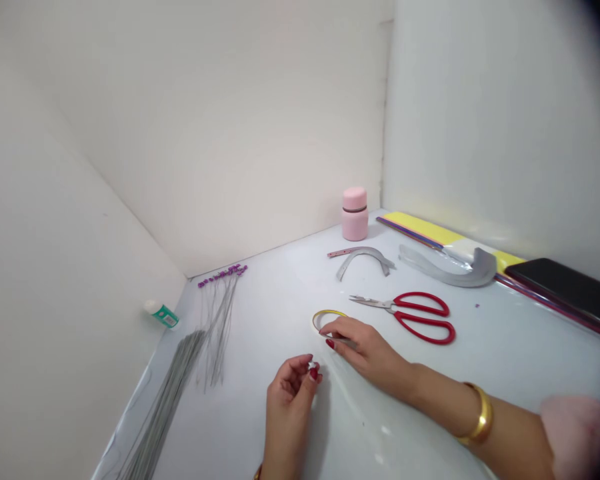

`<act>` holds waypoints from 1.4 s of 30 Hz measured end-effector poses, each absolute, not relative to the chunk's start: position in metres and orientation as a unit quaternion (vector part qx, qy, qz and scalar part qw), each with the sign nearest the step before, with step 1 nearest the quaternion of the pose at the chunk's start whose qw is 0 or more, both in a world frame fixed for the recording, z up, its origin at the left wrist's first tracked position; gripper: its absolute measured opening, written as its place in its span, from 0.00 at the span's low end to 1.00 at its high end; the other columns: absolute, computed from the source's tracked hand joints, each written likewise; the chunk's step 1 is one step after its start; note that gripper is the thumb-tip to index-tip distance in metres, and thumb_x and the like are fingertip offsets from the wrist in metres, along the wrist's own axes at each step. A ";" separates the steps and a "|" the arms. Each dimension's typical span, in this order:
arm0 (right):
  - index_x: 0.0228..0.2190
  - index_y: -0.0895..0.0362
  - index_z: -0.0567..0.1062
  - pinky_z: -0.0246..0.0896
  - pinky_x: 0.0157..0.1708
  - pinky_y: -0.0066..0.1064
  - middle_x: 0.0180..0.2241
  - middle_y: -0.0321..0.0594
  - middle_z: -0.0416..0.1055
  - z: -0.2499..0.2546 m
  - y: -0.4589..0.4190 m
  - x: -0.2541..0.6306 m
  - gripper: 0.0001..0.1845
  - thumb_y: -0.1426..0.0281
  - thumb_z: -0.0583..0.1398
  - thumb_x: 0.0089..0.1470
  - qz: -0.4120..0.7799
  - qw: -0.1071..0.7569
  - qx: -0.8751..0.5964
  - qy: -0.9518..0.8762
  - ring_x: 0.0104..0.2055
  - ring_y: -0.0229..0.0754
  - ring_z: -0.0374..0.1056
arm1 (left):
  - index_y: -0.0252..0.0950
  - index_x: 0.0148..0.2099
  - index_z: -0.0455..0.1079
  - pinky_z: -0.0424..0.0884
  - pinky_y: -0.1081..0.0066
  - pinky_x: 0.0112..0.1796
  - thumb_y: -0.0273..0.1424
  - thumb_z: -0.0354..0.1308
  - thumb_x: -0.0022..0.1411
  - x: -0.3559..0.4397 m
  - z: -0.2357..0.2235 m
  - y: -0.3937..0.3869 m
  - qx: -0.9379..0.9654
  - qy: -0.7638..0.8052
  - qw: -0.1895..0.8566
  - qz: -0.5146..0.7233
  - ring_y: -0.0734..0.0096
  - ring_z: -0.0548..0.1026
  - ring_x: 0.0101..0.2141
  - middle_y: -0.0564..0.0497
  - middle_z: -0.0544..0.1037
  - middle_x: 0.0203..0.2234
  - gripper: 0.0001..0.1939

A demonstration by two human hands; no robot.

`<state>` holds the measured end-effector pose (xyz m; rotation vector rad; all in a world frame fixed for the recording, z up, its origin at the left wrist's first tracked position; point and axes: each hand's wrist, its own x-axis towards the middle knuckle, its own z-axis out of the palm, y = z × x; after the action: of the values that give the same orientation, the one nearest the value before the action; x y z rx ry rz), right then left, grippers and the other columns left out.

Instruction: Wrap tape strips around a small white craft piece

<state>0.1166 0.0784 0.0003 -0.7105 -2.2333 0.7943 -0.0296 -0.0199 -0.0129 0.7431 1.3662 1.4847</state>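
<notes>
"Left hand [289,395] closed?"
"Pinching a small white piece [313,365], possibly folded, near middle."
"Right hand [364,345]?"
"Gripping a looped yellow strip [330,312] slightly farther off, left of red-handled scissors [391,305] on the worktop [265,307]."

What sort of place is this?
Probably a small craft workspace: the white table holds red-handled scissors, a bundle of thin, wire-like stems and a row of small purple tips on similar stems.

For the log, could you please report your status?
Left hand pinching small white piece. Right hand touching looped yellow strip. Scissors close beyond right hand.
</notes>
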 end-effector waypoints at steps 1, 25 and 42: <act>0.38 0.56 0.68 0.58 0.39 0.29 0.35 0.39 0.69 0.000 0.077 0.119 0.09 0.73 0.51 0.56 0.320 0.329 -0.273 -0.845 0.38 0.38 0.63 | 0.33 0.36 0.71 0.67 0.69 0.38 0.32 0.61 0.51 -0.030 -0.013 -0.020 0.303 0.561 0.478 0.605 0.69 0.72 0.34 0.46 0.76 0.31 0.10; 0.35 0.55 0.71 0.63 0.39 0.35 0.35 0.42 0.70 -0.018 0.081 0.123 0.12 0.64 0.51 0.55 0.286 0.254 -0.285 -0.879 0.39 0.44 0.66 | 0.30 0.37 0.73 0.67 0.72 0.33 0.26 0.56 0.53 -0.018 -0.005 -0.029 0.395 0.581 0.418 0.576 0.69 0.72 0.31 0.45 0.77 0.29 0.08; 0.35 0.53 0.69 0.61 0.38 0.37 0.36 0.43 0.69 0.003 0.076 0.097 0.09 0.66 0.52 0.54 0.194 0.349 -0.203 -0.894 0.39 0.46 0.66 | 0.34 0.35 0.74 0.67 0.67 0.38 0.25 0.56 0.53 -0.017 0.003 -0.033 0.374 0.602 0.416 0.570 0.65 0.73 0.33 0.47 0.78 0.30 0.07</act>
<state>0.0969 0.0756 0.0032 -0.5252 -2.3174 0.5028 -0.0167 -0.0327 0.0030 0.9381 1.5101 1.4315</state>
